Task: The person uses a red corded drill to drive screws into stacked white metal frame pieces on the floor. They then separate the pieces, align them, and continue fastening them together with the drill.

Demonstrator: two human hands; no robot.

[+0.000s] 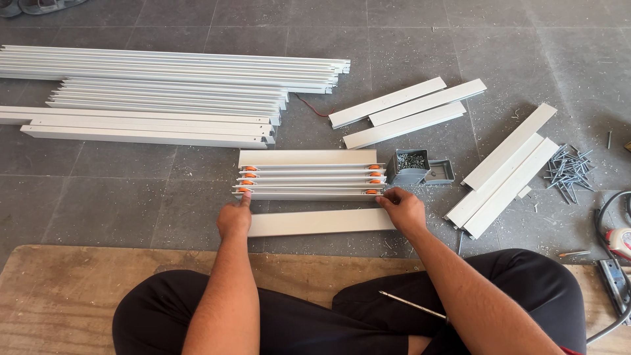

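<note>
Left hand [234, 219]: fingertips pressed on the left end of the nearest white rail [309, 194].
Right hand [402, 208]: fingers pinching that rail's right end.
Rail stack [309, 174]: on the floor [131, 190] — orange rollers [248, 175] at both ends.
Loose rail [321, 222]: just nearer.
Screw box [409, 165]: right of the stack.

Long white channels [131, 72] run off the left edge; red tool [620, 242] cut off right.
</note>
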